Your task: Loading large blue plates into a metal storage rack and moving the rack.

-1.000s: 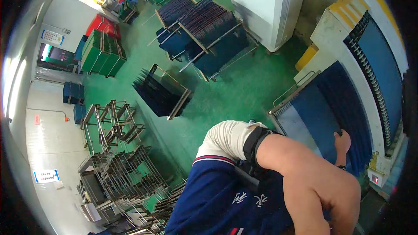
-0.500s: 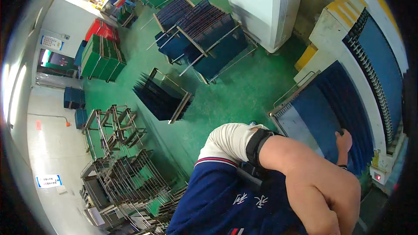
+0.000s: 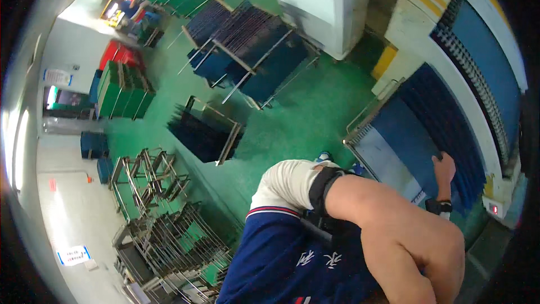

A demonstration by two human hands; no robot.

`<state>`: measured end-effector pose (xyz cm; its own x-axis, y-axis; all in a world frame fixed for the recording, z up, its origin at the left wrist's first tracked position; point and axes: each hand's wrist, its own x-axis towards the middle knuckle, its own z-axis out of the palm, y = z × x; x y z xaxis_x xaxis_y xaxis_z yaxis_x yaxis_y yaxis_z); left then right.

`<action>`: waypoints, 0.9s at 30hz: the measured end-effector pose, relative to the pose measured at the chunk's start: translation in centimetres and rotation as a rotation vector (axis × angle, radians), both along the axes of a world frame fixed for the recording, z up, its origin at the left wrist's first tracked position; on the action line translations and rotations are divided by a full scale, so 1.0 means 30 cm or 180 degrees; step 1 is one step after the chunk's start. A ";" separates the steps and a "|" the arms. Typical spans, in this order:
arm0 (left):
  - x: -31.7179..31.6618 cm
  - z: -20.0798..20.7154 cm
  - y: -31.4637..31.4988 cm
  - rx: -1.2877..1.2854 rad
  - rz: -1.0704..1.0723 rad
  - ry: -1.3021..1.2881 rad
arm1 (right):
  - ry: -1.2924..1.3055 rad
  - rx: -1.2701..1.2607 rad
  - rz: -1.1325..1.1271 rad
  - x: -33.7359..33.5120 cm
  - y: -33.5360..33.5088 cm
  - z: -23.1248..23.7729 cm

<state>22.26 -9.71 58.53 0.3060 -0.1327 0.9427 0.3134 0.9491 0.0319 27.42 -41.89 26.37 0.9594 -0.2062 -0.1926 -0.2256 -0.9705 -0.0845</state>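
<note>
My right hand [image 3: 444, 169] is at the upper edge of a flat blue panel [image 3: 403, 130], with its fingers closed at that edge and partly hidden. The panel leans in a wire-toothed rack [image 3: 358, 133], beside a row of upright dark blue panels [image 3: 441, 115]. A pale panel surface [image 3: 385, 160] shows along the near side. A dark band [image 3: 439, 206] circles the wrist. My large bent bare arm [image 3: 388, 214] crosses the lower right and hides what lies behind it. My left hand does not show.
A white and yellow machine [image 3: 419, 25] with a coil-like row along a blue surface stands right. Racks of dark panels [image 3: 278, 73], a smaller rack [image 3: 205, 135] and metal frames [image 3: 169, 242] stand on the green floor. Green stacks [image 3: 121, 93] are farther left.
The view has shifted slightly, so the racks sit a little farther left. My right hand stays at the panel's edge, and more of the wristband shows.
</note>
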 end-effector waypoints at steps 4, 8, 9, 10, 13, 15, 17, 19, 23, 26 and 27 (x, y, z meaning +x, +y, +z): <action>0.051 -0.147 -0.004 0.1518 0.0283 -0.0632 | 0.0220 -0.0059 -0.0174 0.012 0.035 0.039; 0.193 -0.335 0.091 0.3580 0.0181 -0.0707 | 0.0121 0.0337 0.0110 -0.008 0.021 0.032; 0.232 -0.405 0.115 0.4017 0.0265 -0.0745 | 0.0123 0.0586 0.0132 -0.024 0.033 0.066; 0.261 -0.472 0.129 0.4441 0.0180 -0.0463 | -0.0040 0.0726 0.0135 -0.042 0.028 0.081; 0.299 -0.787 0.219 0.5400 0.0569 0.1137 | -0.0935 0.1039 0.0243 -0.091 0.008 0.136; 0.335 -0.958 0.270 0.5946 0.0906 0.1766 | -0.1456 0.1115 0.0244 -0.122 -0.007 0.175; 0.333 -1.111 0.316 0.6479 0.1325 0.2235 | -0.1787 0.1085 0.0172 -0.165 -0.039 0.233; 0.341 -1.226 0.314 0.6838 0.1748 0.2338 | -0.2250 0.0979 -0.0221 -0.223 -0.118 0.238; 0.368 -1.405 0.285 0.6995 0.2664 0.2100 | -0.3060 0.0979 -0.1566 -0.379 -0.335 0.212; 0.398 -1.481 0.241 0.7177 0.2907 0.1692 | -0.3552 0.1953 -0.3042 -0.567 -0.567 0.045; 0.407 -1.488 0.222 0.7262 0.2936 0.1507 | -0.3728 0.2316 -0.3471 -0.640 -0.642 -0.035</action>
